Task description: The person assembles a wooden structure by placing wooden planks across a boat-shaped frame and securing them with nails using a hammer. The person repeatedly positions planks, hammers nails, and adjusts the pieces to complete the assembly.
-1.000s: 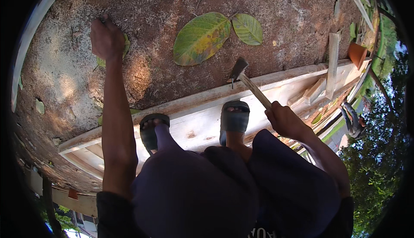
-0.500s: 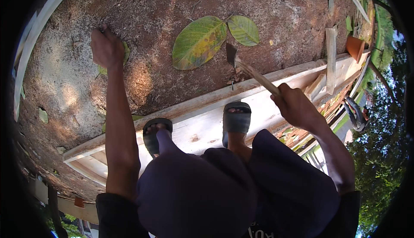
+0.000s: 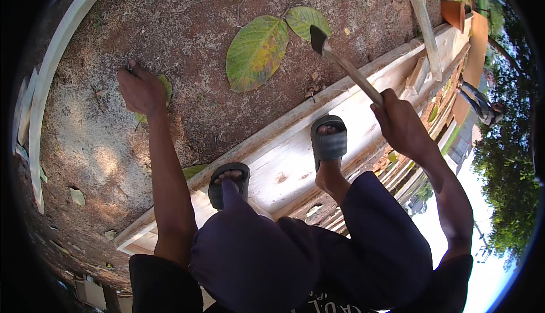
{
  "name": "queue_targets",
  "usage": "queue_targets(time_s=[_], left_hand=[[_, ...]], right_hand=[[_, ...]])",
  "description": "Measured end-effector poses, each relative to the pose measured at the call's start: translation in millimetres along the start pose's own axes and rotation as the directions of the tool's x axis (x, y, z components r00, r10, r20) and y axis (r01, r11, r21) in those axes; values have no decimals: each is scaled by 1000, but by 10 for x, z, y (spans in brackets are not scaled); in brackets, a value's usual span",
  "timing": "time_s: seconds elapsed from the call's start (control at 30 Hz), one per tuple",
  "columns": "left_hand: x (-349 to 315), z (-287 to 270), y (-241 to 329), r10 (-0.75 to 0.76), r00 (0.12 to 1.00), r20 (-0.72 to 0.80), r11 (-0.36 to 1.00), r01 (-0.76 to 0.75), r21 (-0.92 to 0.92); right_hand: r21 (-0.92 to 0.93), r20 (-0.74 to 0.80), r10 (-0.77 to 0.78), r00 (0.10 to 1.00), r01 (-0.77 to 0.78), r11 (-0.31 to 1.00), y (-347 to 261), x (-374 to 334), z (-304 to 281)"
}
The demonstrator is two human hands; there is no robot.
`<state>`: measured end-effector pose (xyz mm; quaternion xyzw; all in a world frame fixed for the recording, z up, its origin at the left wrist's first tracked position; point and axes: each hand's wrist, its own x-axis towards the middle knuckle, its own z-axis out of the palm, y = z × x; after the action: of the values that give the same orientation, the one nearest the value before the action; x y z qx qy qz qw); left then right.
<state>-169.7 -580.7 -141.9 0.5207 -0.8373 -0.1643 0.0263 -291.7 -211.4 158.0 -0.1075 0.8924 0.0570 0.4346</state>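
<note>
My right hand (image 3: 400, 125) is closed round the wooden handle of a hammer (image 3: 355, 77). Its dark metal head is raised up and left, in line with the smaller green leaf. Over the dusty ground at the left, my left hand (image 3: 142, 91) is curled with the fingers pressed together; whatever they pinch is too small to make out. A leaf (image 3: 165, 87) shows partly behind that hand. Below the hammer lies a long pale wooden frame (image 3: 284, 174), with my sandalled feet on it. What looks like a nail (image 3: 314, 99) stands at its far edge.
A large yellow-green leaf (image 3: 258, 55) lies on the soil beyond the frame. At the right are a loose wooden slat (image 3: 426, 38) and a terracotta pot (image 3: 453, 14). A long pale board (image 3: 54, 69) curves along the left. Another person (image 3: 479, 103) is at the far right.
The hammer has been lifted away from the frame's edge, up and to the right. My right foot has shifted on the frame, and the view has tilted. My left hand stays closed.
</note>
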Motion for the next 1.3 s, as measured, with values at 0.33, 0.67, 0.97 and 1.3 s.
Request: queue_targets(time_s=[0.33, 0.67, 0.97, 1.3], left_hand=[[77, -39, 29, 15, 999, 48, 991, -8, -133], [106, 1, -78, 11, 1000, -21, 994, -13, -108], [106, 56, 56, 35, 999, -30, 996, -38, -81], [111, 54, 8, 57, 997, -43, 991, -62, -119]], right_hand=[[110, -246, 163, 956, -139, 984, -476, -178, 309], [414, -635, 17, 773, 321, 852, -1328, 169, -470], [18, 14, 58, 998, -58, 998, -578, -73, 377], [15, -65, 171, 983, -170, 985, -243, -186, 808]])
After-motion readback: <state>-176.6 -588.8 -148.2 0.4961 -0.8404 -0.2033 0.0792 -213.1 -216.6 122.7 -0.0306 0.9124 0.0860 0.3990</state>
